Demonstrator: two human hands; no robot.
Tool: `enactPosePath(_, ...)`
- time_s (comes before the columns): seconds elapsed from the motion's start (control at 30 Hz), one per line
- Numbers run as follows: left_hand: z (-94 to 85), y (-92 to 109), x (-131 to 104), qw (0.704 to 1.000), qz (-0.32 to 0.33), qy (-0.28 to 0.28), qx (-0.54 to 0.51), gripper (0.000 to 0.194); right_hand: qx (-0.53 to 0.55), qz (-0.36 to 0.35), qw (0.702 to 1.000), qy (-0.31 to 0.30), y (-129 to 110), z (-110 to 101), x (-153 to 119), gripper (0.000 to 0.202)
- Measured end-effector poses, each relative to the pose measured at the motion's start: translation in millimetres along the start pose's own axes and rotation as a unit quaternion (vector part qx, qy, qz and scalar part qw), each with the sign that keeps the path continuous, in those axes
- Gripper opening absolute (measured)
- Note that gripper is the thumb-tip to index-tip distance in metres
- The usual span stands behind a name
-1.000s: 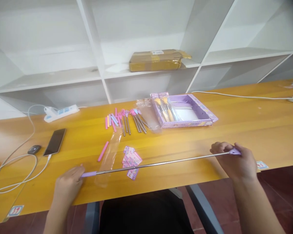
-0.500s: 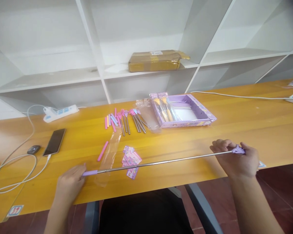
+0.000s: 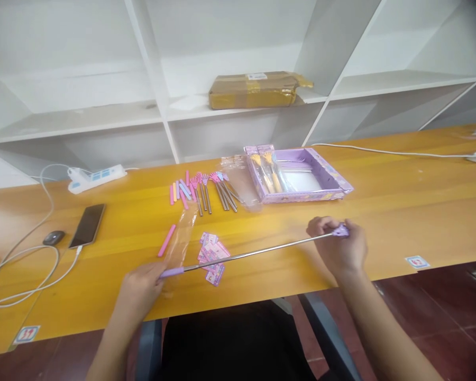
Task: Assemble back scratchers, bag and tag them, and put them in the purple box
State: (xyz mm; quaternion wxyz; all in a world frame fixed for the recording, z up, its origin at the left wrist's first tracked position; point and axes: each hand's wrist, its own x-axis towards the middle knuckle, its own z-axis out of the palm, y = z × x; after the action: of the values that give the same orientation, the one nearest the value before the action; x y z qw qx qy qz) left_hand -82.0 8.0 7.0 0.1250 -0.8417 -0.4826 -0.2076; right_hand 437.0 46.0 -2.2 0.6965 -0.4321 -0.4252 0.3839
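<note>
A telescopic metal rod (image 3: 257, 253) with a purple handle spans the space between my hands, above the table. My left hand (image 3: 140, 288) is closed on the purple handle (image 3: 172, 272). At the rod's other end, my right hand (image 3: 341, 246) grips the purple claw-shaped head (image 3: 340, 230). Under the rod lie small pink printed cards (image 3: 214, 254). Behind them are several metal rods with pink and blue claw heads (image 3: 205, 179), beside several coloured handle sleeves (image 3: 177, 190). A single pink sleeve (image 3: 167, 241) lies nearer me, next to a clear plastic wrapper (image 3: 181, 238).
A purple open box (image 3: 325, 197) holds wrapped yellow-headed scratchers (image 3: 267, 159). On the left are a phone (image 3: 87, 226), a mouse (image 3: 54, 237), white cables and a power strip (image 3: 97, 179). A taped carton (image 3: 254, 91) sits on the shelf behind.
My hands have come closer together, and the rod between them is shorter. The right hand moved left and the left hand moved right. The view shifted slightly.
</note>
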Motion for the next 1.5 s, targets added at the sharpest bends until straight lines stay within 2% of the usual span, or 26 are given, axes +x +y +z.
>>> enactPosePath(0.13, 17.7, 56, 21, 0.997, -0.006, -0.067, -0.026, 0.024, 0.017, 0.07, 0.996, -0.054, 9, 69, -27, 0.063)
enactPosePath(0.23, 28.4, 87, 31, 0.997, -0.003, -0.055, -0.052, 0.023, 0.041, 0.091, 0.988, -0.114, 13, 119, -63, 0.072)
enactPosePath(0.3, 34.1, 98, 33, 0.996, 0.004, -0.033, -0.079, 0.023, 0.046, 0.08, 0.983, -0.156, 16, 143, -89, 0.075)
enactPosePath(0.4, 41.7, 100, 34, 0.992, 0.011, -0.041, -0.118, 0.023, 0.063, 0.089, 0.976, -0.191, 21, 160, -113, 0.08)
enactPosePath(0.57, 55.6, 88, 32, 0.992, -0.008, -0.059, -0.108, 0.021, 0.044, 0.143, 0.967, -0.207, 33, 156, -114, 0.077)
enactPosePath(0.67, 59.8, 87, 30, 0.991, -0.008, -0.07, -0.114, 0.02, 0.05, 0.151, 0.963, -0.219, 35, 152, -111, 0.073)
enactPosePath(1.1, 56.1, 90, 28, 0.99, -0.025, -0.079, -0.117, 0.023, 0.044, 0.158, 0.961, -0.224, 34, 152, -107, 0.068)
enactPosePath(1.2, 56.1, 87, 28, 0.991, -0.024, -0.092, -0.094, 0.019, 0.027, 0.151, 0.961, -0.229, 30, 153, -105, 0.065)
enactPosePath(1.3, 48.8, 80, 29, 0.992, -0.036, -0.113, -0.043, 0.023, 0.0, 0.138, 0.967, -0.216, 24, 149, -98, 0.064)
enactPosePath(1.4, 29.0, 57, 26, 0.99, -0.083, -0.112, 0.024, 0.025, -0.008, 0.127, 0.979, -0.158, 16, 125, -75, 0.06)
enactPosePath(1.5, 2.5, 12, 12, 0.985, -0.13, -0.089, 0.075, 0.024, -0.009, 0.105, 0.992, -0.062, 3, 70, -37, 0.049)
